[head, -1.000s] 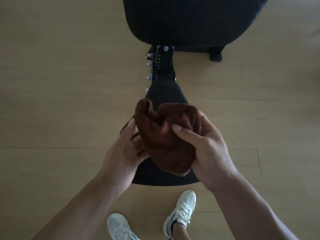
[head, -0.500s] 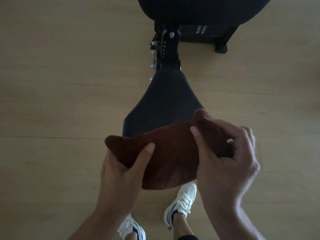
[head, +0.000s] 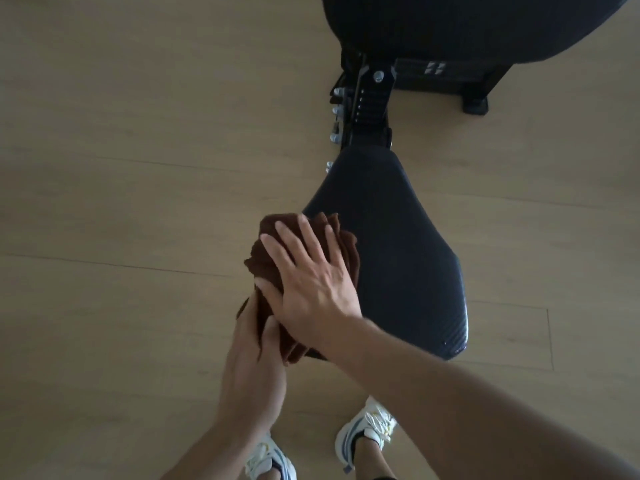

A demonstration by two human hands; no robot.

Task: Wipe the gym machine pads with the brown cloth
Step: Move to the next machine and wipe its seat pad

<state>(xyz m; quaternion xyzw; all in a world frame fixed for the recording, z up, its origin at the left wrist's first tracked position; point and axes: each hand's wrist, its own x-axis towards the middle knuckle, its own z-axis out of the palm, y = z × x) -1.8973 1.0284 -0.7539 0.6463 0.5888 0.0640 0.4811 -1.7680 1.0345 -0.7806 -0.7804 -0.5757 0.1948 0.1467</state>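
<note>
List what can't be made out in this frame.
- Head view: the upper pad is cut off by the top edge.
- The seat pad left edge is hidden under the brown cloth and right hand.
- Left hand fingers are buried in the cloth; grip unclear.
- Both shoes are cut off or covered by the arms.

Dim, soft daylight – hands (head: 304,282) motion-blurred, slight wide-angle bend at edges.

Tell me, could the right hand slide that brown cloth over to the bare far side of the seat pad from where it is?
Probably yes. The right hand lies flat on the brown cloth at the seat pad's left edge, and nothing sits on the pad's bare surface. The left hand gripping the cloth's near end might need to release.
</note>
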